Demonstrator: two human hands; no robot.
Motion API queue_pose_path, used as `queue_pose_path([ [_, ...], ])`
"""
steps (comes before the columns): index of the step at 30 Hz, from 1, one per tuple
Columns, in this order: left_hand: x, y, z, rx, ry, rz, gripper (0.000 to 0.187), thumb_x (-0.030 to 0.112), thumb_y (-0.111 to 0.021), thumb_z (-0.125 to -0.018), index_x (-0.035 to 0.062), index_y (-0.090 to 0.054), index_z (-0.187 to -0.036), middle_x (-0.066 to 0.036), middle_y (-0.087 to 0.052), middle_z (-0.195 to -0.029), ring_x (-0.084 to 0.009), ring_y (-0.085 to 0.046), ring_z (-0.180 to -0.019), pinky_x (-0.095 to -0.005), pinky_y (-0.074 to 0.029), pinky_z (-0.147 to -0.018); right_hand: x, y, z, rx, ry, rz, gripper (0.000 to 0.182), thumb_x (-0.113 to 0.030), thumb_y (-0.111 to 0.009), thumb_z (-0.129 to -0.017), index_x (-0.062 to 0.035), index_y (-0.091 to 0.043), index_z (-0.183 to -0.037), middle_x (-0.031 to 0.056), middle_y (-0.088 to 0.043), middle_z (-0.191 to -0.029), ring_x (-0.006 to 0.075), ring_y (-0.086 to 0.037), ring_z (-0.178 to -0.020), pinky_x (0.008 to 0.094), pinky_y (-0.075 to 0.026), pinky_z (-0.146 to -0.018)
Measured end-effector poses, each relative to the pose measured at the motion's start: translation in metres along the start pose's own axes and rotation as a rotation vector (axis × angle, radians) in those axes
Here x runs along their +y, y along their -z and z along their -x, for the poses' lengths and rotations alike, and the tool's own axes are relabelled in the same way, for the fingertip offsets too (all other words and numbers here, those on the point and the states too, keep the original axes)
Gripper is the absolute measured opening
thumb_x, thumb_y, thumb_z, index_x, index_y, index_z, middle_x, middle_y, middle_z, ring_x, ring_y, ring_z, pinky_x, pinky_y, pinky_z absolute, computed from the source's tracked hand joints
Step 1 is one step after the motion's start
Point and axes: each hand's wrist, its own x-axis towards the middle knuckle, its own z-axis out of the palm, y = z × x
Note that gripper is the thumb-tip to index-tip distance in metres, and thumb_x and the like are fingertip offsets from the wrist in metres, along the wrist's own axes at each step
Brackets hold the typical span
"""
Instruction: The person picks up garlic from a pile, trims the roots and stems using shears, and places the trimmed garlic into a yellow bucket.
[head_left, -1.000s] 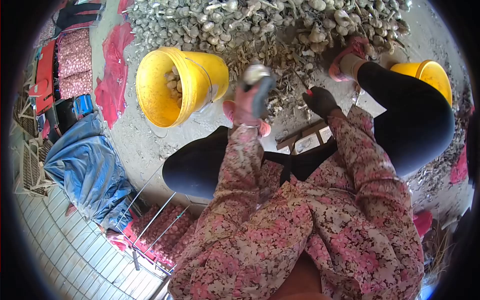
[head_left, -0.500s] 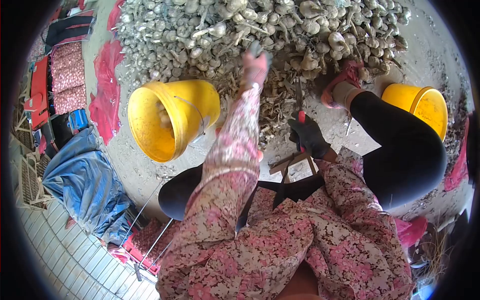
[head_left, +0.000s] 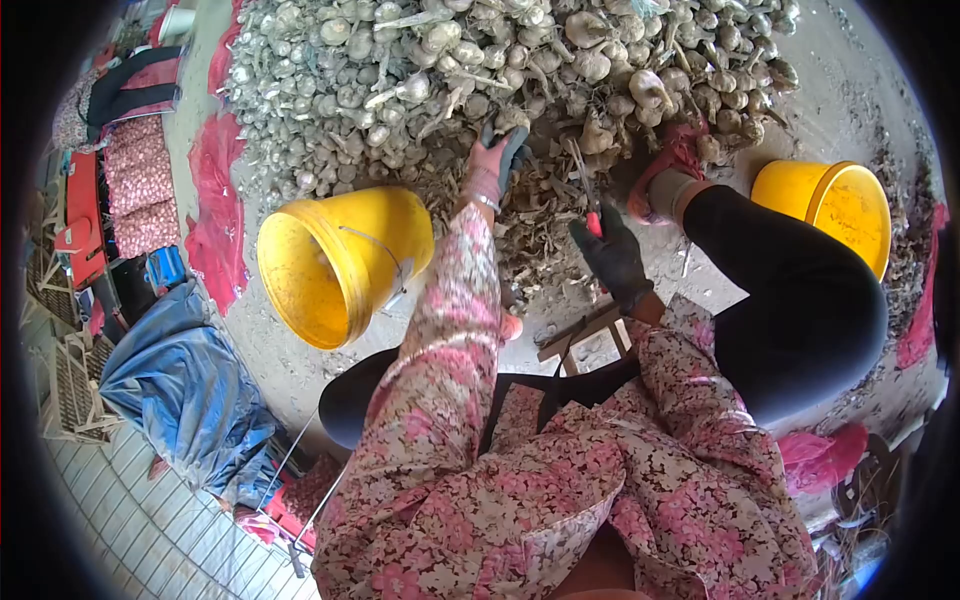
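A large heap of garlic bulbs with dry stems fills the top of the view. At its lower edge my left hand, in a pink and grey glove, is closed around a garlic bulb. My right hand, in a dark glove, grips red-handled shears with the blades pointing up toward the heap. Dry garlic scraps lie on the ground between the two hands.
A yellow bucket lies tipped at the left, and another yellow bucket is at the right beyond my knee. A small wooden stool is below my right hand. Blue tarp and bagged garlic are at far left.
My left hand has moved slightly down and left and now holds a bulb. The shears have tilted left, and their blades show more clearly. The view has shifted a little.
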Motion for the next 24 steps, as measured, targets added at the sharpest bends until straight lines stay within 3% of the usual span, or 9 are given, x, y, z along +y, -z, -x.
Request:
queue_pose_path([
  [1, -0.008, 0.005, 0.019, 0.009, 0.0, -0.005, 0.045, 0.017, -0.072, -0.079, 0.0081, -0.054, -0.119, -0.009, -0.068, -0.087, -0.0216, -0.065, -0.085, -0.0356, -0.052, -0.077, -0.003, 0.002, 0.0, -0.008, -0.001, -0.007, 0.048, -0.036, -0.068, -0.08, -0.0054, -0.054, -0.115, 0.0194, -0.061, -0.086, 0.0353, -0.062, -0.083, 0.0383, -0.048, -0.075],
  [3, -0.026, 0.011, 0.06, -0.191, -0.533, 0.043, 0.042, 0.01, -0.068, -0.081, 0.0088, -0.054, -0.12, -0.007, -0.067, -0.091, -0.0166, -0.065, -0.083, -0.0297, -0.052, -0.067, -0.004, 0.004, 0.001, 0.0, 0.196, 0.271, 0.062, -0.034, -0.07, -0.081, 0.0019, -0.048, -0.126, 0.0194, -0.061, -0.099, 0.0289, -0.061, -0.093, 0.0364, -0.047, -0.084],
  [5, 0.003, -0.006, 0.126, -0.253, -0.177, 0.331, 0.045, 0.006, -0.068, -0.08, 0.007, -0.053, -0.122, -0.008, -0.066, -0.097, -0.0181, -0.065, -0.084, -0.0282, -0.053, -0.072, -0.008, 0.005, 0.006, 0.001, 0.253, 0.359, 0.065, -0.034, -0.071, -0.078, 0.001, -0.047, -0.127, 0.022, -0.061, -0.102, 0.0348, -0.061, -0.093, 0.0386, -0.048, -0.082],
  [7, -0.018, 0.002, 0.133, -0.274, -0.206, 0.371, 0.047, 0.004, -0.068, -0.079, 0.0037, -0.051, -0.123, -0.01, -0.064, -0.104, -0.0186, -0.064, -0.084, -0.0299, -0.053, -0.077, -0.015, 0.009, 0.014, -0.087, 0.254, 0.513, 0.066, -0.038, -0.069, -0.075, -0.0067, -0.047, -0.129, 0.0197, -0.061, -0.096, 0.0348, -0.062, -0.086, 0.0432, -0.049, -0.076],
  [9, -0.044, 0.019, 0.122, 0.008, -0.589, -0.397, 0.051, 0.005, -0.07, -0.077, 0.0015, -0.049, -0.124, -0.01, -0.063, -0.109, -0.0176, -0.063, -0.088, -0.0303, -0.051, -0.08, -0.007, 0.01, 0.021, -0.082, 0.294, 0.517, 0.069, -0.04, -0.069, -0.074, -0.0081, -0.045, -0.13, 0.0191, -0.061, -0.095, 0.0352, -0.062, -0.085, 0.044, -0.049, -0.075],
  [10, -0.024, 0.005, 0.151, 0.059, -0.604, -0.46, 0.054, 0.006, -0.072, -0.075, 0.0018, -0.049, -0.124, -0.01, -0.063, -0.109, -0.0161, -0.061, -0.093, -0.0297, -0.051, -0.082, -0.006, 0.012, 0.025, -0.09, 0.345, 0.571, 0.069, -0.04, -0.068, -0.074, -0.0086, -0.045, -0.131, 0.019, -0.061, -0.095, 0.0356, -0.062, -0.085, 0.0447, -0.048, -0.076],
  [13, -0.033, 0.015, 0.156, 0.014, -0.543, -0.46, 0.052, 0.005, -0.073, -0.072, 0.0011, -0.051, -0.119, -0.008, -0.063, -0.107, -0.0168, -0.061, -0.095, -0.0298, -0.048, -0.087, -0.01, 0.017, 0.038, -0.117, 0.405, 0.62, 0.068, -0.041, -0.066, -0.075, -0.0074, -0.045, -0.13, 0.0193, -0.062, -0.093, 0.0362, -0.062, -0.084, 0.0466, -0.047, -0.077],
  [14, -0.038, 0.017, 0.158, 0.075, -0.567, -0.491, 0.065, 0.01, -0.079, -0.064, -0.0001, -0.048, -0.12, -0.015, -0.061, -0.11, -0.0247, -0.06, -0.101, -0.0337, -0.046, -0.09, -0.013, 0.018, 0.043, -0.17, 0.383, 0.612, 0.067, -0.042, -0.066, -0.076, -0.0062, -0.045, -0.129, 0.02, -0.062, -0.093, 0.0367, -0.061, -0.085, 0.0465, -0.047, -0.077],
  [24, -0.04, 0.021, 0.199, 0.045, -0.453, -0.724, 0.053, 0.017, -0.078, -0.066, 0.0016, -0.052, -0.11, -0.015, -0.063, -0.101, -0.0305, -0.061, -0.096, -0.0365, -0.048, -0.085, 0.01, 0.005, 0.067, -0.341, 0.349, 0.552, 0.052, -0.035, -0.063, -0.079, -0.0037, -0.049, -0.119, 0.023, -0.062, -0.083, 0.0389, -0.061, -0.084, 0.0471, -0.048, -0.075],
])
